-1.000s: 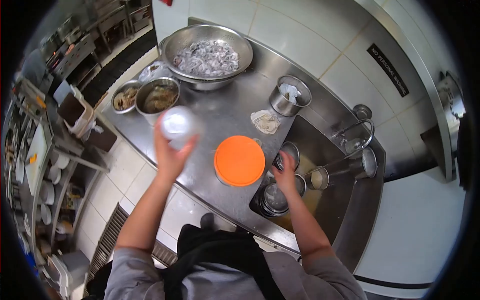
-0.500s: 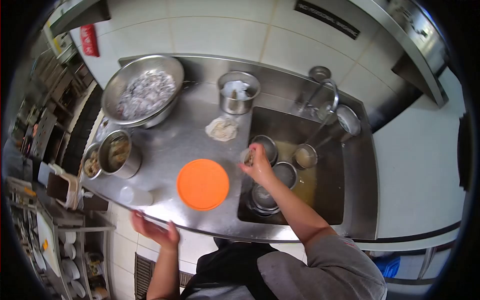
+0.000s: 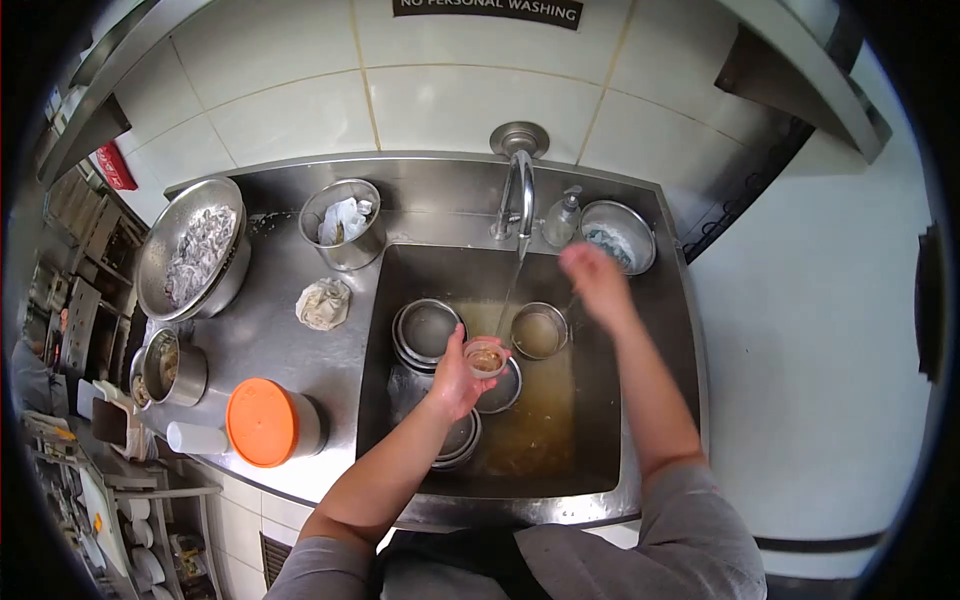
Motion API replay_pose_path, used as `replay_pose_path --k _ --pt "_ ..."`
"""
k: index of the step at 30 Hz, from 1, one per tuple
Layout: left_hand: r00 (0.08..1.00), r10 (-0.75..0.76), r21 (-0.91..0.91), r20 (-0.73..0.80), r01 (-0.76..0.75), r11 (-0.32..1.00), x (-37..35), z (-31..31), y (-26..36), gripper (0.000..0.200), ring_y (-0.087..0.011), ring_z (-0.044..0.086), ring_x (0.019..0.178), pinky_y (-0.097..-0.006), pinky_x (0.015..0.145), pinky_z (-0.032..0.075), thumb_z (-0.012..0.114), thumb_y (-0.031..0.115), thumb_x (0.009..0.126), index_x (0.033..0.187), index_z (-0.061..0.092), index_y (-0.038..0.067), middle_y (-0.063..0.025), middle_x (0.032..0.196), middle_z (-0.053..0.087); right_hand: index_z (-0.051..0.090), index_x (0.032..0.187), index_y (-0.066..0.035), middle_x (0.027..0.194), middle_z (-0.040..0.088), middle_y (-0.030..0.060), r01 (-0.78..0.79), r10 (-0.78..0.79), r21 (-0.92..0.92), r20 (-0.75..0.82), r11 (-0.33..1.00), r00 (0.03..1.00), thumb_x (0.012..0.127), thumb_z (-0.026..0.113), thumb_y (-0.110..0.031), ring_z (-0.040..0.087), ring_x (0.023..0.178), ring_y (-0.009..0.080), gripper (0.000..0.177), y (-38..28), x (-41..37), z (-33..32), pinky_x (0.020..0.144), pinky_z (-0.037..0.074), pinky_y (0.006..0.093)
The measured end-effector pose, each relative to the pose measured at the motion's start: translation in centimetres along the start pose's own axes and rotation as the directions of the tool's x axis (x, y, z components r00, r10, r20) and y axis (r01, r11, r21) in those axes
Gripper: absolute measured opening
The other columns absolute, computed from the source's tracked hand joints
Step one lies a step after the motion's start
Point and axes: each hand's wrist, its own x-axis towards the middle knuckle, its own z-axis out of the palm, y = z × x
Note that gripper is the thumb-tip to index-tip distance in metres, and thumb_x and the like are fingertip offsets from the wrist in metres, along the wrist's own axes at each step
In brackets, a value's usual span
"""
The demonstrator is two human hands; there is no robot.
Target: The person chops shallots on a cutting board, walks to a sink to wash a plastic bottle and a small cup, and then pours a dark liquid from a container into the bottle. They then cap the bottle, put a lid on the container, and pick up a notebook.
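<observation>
My left hand is closed around a small clear cup with brownish bits in it, held over the sink. My right hand is smeared by motion above the sink's back right part, near a metal bowl with something bluish-white inside. Whether its fingers hold anything cannot be made out. A thin stream of water falls from the faucet. In the sink stand several round metal pans, and a metal pot holds cloudy water. Yellowish water covers part of the sink's bottom.
Behind the sink stands a soap bottle. On the left counter are a colander of greyish seafood-like pieces, a metal pot with white plastic, a crumpled cloth, an orange-lidded tub, a white cup and a steel container.
The small cup has passed from my right hand to my left, which came in over the sink. My right hand moved toward the back right. The view has turned right.
</observation>
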Motion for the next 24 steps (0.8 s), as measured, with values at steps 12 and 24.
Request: replay_pose_path --k 12,24 --pt "0.99 0.105 -0.018 -0.099 -0.107 0.994 14.1 1.7 0.5 0.043 -0.0201 0.059 0.093 -0.0309 0.074 0.048 0.044 0.048 0.103 0.131 0.054 0.018 -0.0067 0.111 0.061 0.052 0.142 -0.027 0.146 0.045 0.0205 -0.043 0.425 -0.872 0.193 0.487 0.884 0.082 0.07 -0.018 0.054 0.126 0.0375 0.063 18.6 16.6 -6.1 0.107 0.045 0.041" --pt "0.976 0.203 -0.039 -0.075 -0.206 0.978 15.8 2.5 -0.2 0.036 -0.0195 0.055 0.101 -0.0358 0.09 0.044 0.045 0.037 0.102 0.129 0.056 0.017 -0.0046 0.115 0.058 0.054 0.135 -0.006 0.135 0.055 0.022 -0.136 0.039 -0.271 -0.335 0.953 0.941 0.086 0.069 -0.031 0.057 0.119 0.0353 0.057 9.4 8.3 -9.1 0.1 0.045 0.0396"
